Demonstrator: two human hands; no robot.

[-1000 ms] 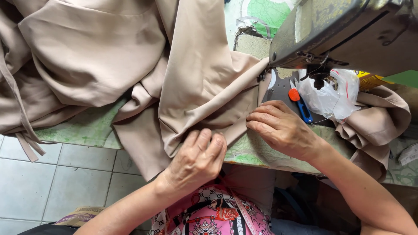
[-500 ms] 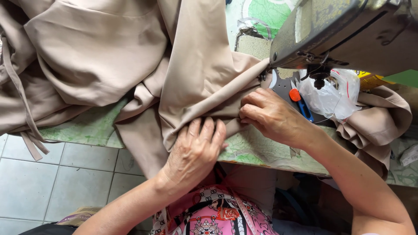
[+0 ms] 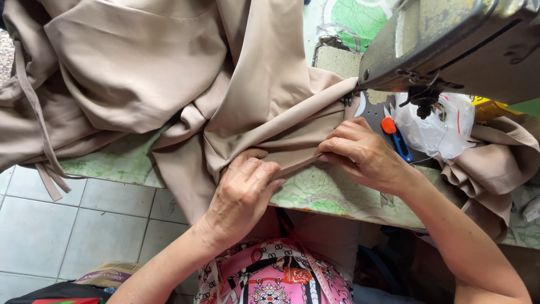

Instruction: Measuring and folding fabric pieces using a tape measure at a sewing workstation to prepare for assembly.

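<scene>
A large piece of beige fabric (image 3: 169, 73) is heaped over the sewing table and hangs off its front edge. My left hand (image 3: 244, 188) lies on a folded edge of the cloth near the table's front, fingers curled over it. My right hand (image 3: 363, 152) pinches the same folded edge a little farther right, just in front of the sewing machine (image 3: 450, 45). The folded strip runs taut between both hands toward the machine's needle area (image 3: 422, 104).
A blue-handled tool with an orange end (image 3: 394, 135) lies beside a crumpled clear plastic bag (image 3: 439, 126) under the machine arm. The table has a green patterned cover (image 3: 320, 194). Grey floor tiles (image 3: 50, 231) lie at the lower left, with a bag (image 3: 104, 275) on them.
Both hands have shifted slightly left along the folded edge, and the fold between them has been pulled tighter. The right hand has drawn away from the needle area.
</scene>
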